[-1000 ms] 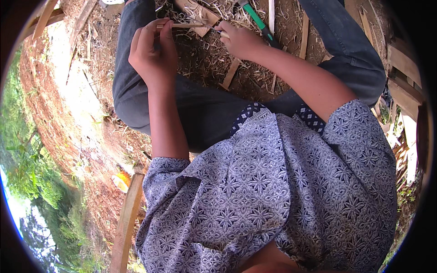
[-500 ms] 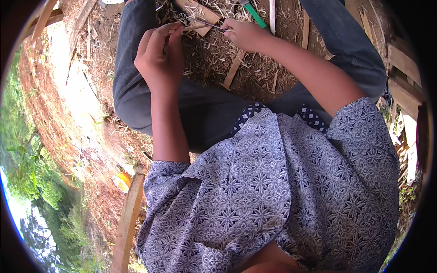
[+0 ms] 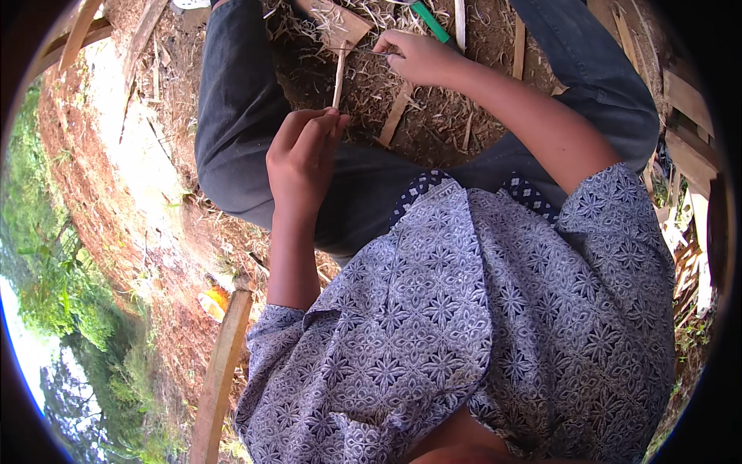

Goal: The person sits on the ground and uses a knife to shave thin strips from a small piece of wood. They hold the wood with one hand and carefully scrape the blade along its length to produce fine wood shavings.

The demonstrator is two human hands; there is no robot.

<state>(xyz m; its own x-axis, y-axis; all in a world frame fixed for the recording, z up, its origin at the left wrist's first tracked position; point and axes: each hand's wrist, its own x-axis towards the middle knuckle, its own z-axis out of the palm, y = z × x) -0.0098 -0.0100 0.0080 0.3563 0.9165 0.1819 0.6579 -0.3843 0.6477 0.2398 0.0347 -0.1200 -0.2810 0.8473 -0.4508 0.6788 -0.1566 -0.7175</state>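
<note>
Two hands: left hand [image 3: 303,151] pinches stick [image 3: 338,77], right hand [image 3: 417,56] grips blade [image 3: 365,52].

- I see no package, label, sign or screen anywhere in my view.
</note>
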